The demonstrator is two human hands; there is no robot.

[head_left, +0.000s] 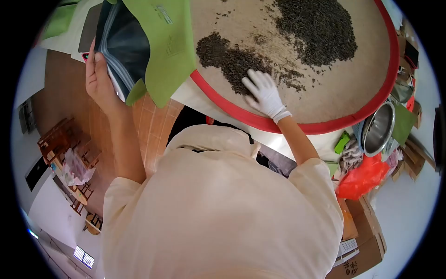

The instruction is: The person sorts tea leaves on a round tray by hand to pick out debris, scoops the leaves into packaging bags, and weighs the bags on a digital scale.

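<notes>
My bare left hand (101, 83) grips the edge of a large green bag (171, 51) with a dark, shiny lining, its mouth gaping. Some of its fingers are hidden behind the bag. In a white glove, my right hand (265, 95) lies with fingers spread at the near edge of a small pile of dark dried leaves (239, 65), which look like tea. The leaves rest on a round, tan tray (344, 88) with a red rim. A larger heap of the same leaves (320, 32) sits farther back on it.
At the right stand a metal bowl (379, 129), a red plastic bag (364, 176) and a cardboard box (367, 232). Wooden chairs (58, 137) and a table with a clear plastic bag (76, 167) are off to the left. Another green bag (58, 21) lies at the upper left.
</notes>
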